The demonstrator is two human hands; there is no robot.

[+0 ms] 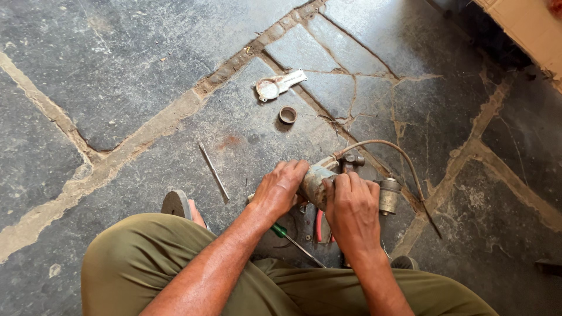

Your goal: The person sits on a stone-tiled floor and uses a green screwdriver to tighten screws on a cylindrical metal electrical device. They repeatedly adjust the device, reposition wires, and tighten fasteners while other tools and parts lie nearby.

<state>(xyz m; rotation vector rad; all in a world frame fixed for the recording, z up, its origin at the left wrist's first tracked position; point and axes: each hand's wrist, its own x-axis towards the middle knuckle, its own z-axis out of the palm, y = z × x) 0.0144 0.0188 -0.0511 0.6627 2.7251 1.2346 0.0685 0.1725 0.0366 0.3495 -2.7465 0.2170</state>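
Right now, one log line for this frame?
left hand: gripping grey metal part | right hand: gripping same part | nearby: green-handled screwdriver, thin rod, small ring, flat cover plate on stone floor

Bright, even daylight on the stone floor [134, 76]; shadows short and soft. No glare. Focus sharp at centre, slight wide-angle stretch toward the frame edges.

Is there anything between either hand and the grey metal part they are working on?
Nothing visible. The left hand and the right hand both rest directly on the grey metal part, gripping it from either side above the stone floor.
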